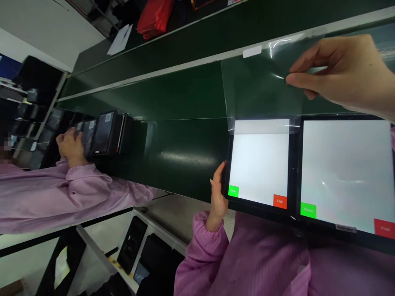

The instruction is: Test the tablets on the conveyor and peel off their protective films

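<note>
The clear film (256, 90) is pinched in the fingers (304, 81) of the right hand (345, 70), its lower edge overlapping the top of the left tablet (259, 164), below and leftward. The tablet's left side is touched by the left hand (219, 199); whether it is grasped cannot be told.

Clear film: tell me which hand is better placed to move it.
Right, I'd judge. The right hand already pinches the clear film above the screens. The left hand is at the left edge of the left tablet, away from the film, so it seems better placed to steady that.
</note>
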`<move>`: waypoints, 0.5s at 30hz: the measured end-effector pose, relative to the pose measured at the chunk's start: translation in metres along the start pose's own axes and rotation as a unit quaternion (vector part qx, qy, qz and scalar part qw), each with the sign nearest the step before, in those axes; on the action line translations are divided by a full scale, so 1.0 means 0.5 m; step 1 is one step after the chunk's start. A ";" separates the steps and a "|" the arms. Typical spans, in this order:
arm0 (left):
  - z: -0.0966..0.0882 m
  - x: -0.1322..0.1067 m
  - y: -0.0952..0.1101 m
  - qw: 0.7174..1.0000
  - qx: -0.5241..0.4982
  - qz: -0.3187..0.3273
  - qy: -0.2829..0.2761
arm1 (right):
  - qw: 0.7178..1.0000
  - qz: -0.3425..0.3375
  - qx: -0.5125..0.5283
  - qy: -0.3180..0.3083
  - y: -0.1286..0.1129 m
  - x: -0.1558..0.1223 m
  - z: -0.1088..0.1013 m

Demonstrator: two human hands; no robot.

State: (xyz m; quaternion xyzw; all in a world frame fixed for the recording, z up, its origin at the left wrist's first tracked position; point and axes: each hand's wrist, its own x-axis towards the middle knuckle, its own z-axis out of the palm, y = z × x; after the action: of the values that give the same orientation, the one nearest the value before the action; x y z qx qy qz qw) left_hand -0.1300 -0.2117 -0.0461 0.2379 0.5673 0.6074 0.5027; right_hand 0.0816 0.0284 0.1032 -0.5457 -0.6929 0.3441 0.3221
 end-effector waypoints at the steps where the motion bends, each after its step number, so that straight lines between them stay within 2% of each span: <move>1: 0.002 -0.001 -0.001 1.000 0.005 0.003 -0.002 | 1.000 0.001 0.002 0.000 0.001 -0.004 -0.001; 7: 0.008 -0.005 -0.003 1.000 0.016 0.008 -0.007 | 0.999 0.020 0.020 -0.014 0.009 -0.031 -0.010; 11: 0.010 -0.004 -0.004 1.000 0.012 0.006 -0.002 | 0.998 0.011 0.047 -0.032 0.030 -0.070 -0.019; 13: 0.008 -0.004 -0.002 1.000 0.014 0.013 0.005 | 0.995 -0.029 0.058 -0.075 0.046 -0.105 -0.020; 15: 0.005 -0.007 0.002 1.000 0.017 0.018 0.010 | 0.985 -0.088 0.015 -0.147 0.061 -0.155 -0.019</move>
State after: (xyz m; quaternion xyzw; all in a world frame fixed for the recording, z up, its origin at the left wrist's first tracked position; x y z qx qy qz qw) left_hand -0.1268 -0.2133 -0.0436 0.2504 0.5786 0.6085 0.4819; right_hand 0.1213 -0.0411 0.0777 -0.4208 -0.7728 0.4013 0.2542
